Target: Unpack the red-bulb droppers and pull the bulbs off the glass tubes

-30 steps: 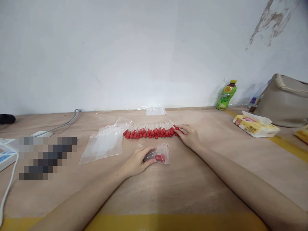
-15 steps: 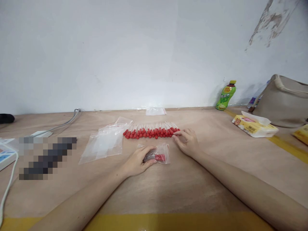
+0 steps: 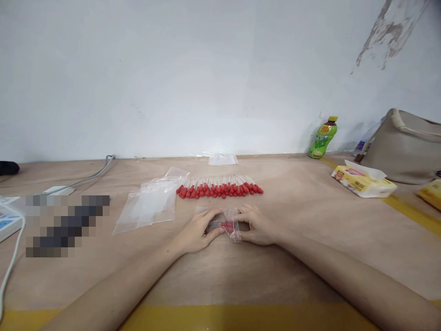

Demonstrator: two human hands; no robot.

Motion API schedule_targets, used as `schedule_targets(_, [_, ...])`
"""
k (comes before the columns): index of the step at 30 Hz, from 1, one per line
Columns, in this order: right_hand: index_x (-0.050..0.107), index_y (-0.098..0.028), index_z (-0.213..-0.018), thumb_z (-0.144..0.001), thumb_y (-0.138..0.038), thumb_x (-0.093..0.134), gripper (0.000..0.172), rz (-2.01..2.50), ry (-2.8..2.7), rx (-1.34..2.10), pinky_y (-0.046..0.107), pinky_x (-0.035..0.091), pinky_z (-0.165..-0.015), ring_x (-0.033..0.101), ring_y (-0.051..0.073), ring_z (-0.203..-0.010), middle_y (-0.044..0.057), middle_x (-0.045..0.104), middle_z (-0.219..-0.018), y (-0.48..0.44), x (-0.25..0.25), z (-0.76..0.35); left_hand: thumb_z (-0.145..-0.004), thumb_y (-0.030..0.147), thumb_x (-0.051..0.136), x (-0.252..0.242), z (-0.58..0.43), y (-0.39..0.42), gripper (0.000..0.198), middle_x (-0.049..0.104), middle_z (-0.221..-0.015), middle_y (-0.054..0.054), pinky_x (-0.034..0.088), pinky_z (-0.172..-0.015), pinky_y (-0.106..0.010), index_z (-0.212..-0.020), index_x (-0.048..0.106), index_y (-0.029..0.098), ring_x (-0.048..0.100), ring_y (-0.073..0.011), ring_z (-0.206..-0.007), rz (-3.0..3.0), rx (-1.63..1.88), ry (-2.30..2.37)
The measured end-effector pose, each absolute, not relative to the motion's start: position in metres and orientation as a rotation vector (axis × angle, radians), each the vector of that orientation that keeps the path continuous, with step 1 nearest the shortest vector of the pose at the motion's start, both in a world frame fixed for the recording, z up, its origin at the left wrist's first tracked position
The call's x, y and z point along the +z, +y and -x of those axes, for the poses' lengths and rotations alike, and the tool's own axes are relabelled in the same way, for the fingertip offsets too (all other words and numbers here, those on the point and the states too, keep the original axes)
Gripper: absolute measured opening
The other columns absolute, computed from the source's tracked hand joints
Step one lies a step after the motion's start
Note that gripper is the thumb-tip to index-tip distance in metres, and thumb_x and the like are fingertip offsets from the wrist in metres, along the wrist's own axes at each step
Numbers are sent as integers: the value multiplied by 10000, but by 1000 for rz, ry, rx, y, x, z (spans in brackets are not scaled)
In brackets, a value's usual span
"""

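Observation:
A small clear plastic bag (image 3: 229,215) lies on the table between my hands, with a few red-tipped sticks (image 3: 227,226) inside. Around its left side curl the fingers and thumb of my left hand (image 3: 201,230). My right hand (image 3: 258,225) has its fingers and thumb closed on the bag's right end. Just beyond the hands, many more red-tipped pale sticks (image 3: 220,189) lie in a row, red ends towards me. To the left are several flat clear zip bags (image 3: 151,200), overlapping each other.
Another clear bag (image 3: 223,160) lies by the wall. At the right stand a green drink bottle (image 3: 323,139), a yellow tissue pack (image 3: 363,181) and a grey-beige bag (image 3: 404,147). On the left are a grey cable (image 3: 94,175), a power strip (image 3: 10,220) and a blurred dark object (image 3: 70,225).
My right hand has moved from the right end of the stick row down and left to the small bag, and now grips its right end. My left hand has stayed on the bag.

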State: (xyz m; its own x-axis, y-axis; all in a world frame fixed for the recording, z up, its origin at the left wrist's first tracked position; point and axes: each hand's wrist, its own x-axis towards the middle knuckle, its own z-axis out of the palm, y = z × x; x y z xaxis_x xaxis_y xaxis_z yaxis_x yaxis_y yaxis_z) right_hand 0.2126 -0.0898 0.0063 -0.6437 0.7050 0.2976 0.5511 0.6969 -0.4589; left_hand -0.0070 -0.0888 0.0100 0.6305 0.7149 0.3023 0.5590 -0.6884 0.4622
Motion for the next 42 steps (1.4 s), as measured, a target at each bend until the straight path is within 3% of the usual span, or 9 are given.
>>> schedule_targets(6, [532,-180,-746,-702,-258,628,132,1055,-2300,396,279,377,-651,473,146,-703,16,552,-762,-96,7,-206,-825,425,490,8,8,-87,430,554,-1154,-74,427,-884,-382,-1191,442,205,522,-221,-1031,-2517,682,1057])
schedule_targets(9, [520,-186,-764,-717,-198,589,85,988,-2227,565,255,398,-621,489,123,-669,-4,559,-739,-97,6,-207,-823,419,493,7,9,-87,440,552,-1155,-81,436,-867,-378,-1203,434,202,528,-220,-1015,-2522,677,1050])
schedule_targets(16, [519,-181,-895,-711,-335,639,268,890,-1734,1316,240,469,-596,558,92,-620,-1,605,-780,-81,6,-233,-823,406,492,9,10,-87,480,514,-1211,-87,405,-917,-388,-1246,381,206,494,-226,-1078,-2562,661,1025])
schedule_targets(21, [569,-181,-931,-714,-363,649,295,922,-1515,1394,252,487,-682,608,93,-686,33,656,-889,-60,8,-273,-801,490,484,17,15,-94,552,459,-1271,-111,363,-953,-428,-1257,390,191,439,-265,-1147,-2737,531,1063])
schedule_targets(24, [599,-183,-923,-693,-377,668,309,957,-1420,1290,253,497,-665,625,110,-699,50,671,-909,-48,13,-295,-762,558,494,25,17,-97,555,533,-1166,-115,364,-917,-481,-1181,485,193,486,-299,-1063,-2875,426,1103])
schedule_targets(27, [599,-194,-944,-693,-397,663,330,966,-1359,1076,277,510,-692,637,128,-733,57,675,-930,-41,22,-309,-812,490,464,27,18,-95,436,559,-1110,-102,372,-922,-454,-1115,540,187,496,-271,-1041,-2899,558,1096])
schedule_targets(31, [595,-198,-972,-748,-400,604,302,988,-1400,561,344,508,-769,640,161,-808,63,669,-961,-39,33,-309,-885,352,392,20,17,-87,376,444,-1306,-69,322,-1017,-386,-1228,465,216,381,-215,-1219,-2817,586,852])
schedule_targets(36, [612,-221,-999,-846,-281,473,215,1038,-1801,-65,346,494,-792,613,179,-878,58,661,-959,-30,24,-289,-894,397,368,15,15,-83,436,306,-1410,-31,238,-1068,-402,-1312,361,274,260,-202,-1304,-2798,268,780])
schedule_targets(42, [581,-187,-1080,-846,-131,393,305,1019,-2153,-384,359,473,-813,575,207,-939,94,622,-1068,-14,1,-271,-896,424,349,18,13,-85,449,279,-1419,-17,221,-1076,-395,-1324,336,286,235,-195,-1313,-2803,238,814])
